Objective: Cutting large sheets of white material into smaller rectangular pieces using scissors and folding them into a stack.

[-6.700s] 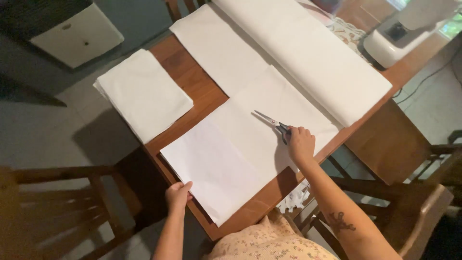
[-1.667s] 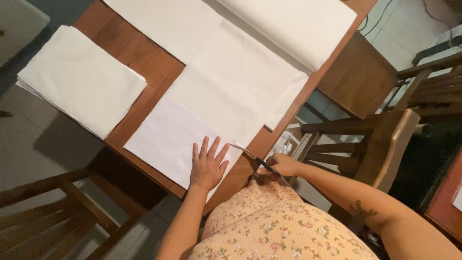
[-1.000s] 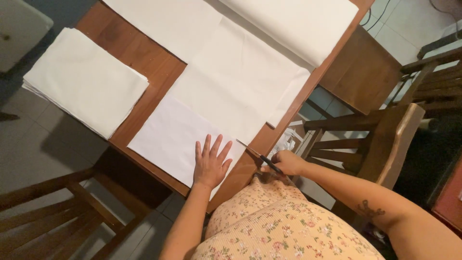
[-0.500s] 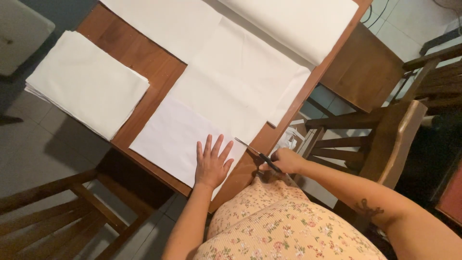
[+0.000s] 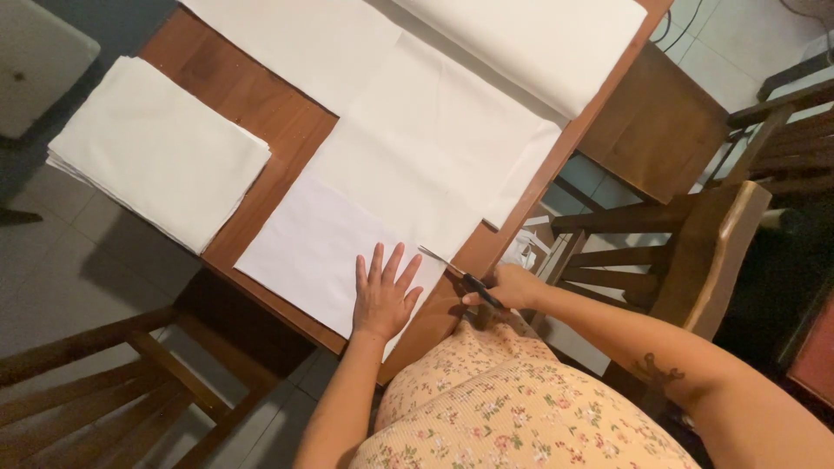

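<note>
White fabric (image 5: 434, 148) is spread on the reddish-brown wooden desk (image 5: 252, 87). A white folded stack (image 5: 156, 148) is seen beside it. Black-handled scissors (image 5: 465, 278) and a peach floral-patterned dress (image 5: 512, 408) are shown.

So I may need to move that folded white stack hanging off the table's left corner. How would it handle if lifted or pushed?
The folded white stack looks like cloth, so it would probably sag if lifted from one edge. Its many layers suggest some weight. It overhangs the wooden table, so a push outward might tip it off.
</note>
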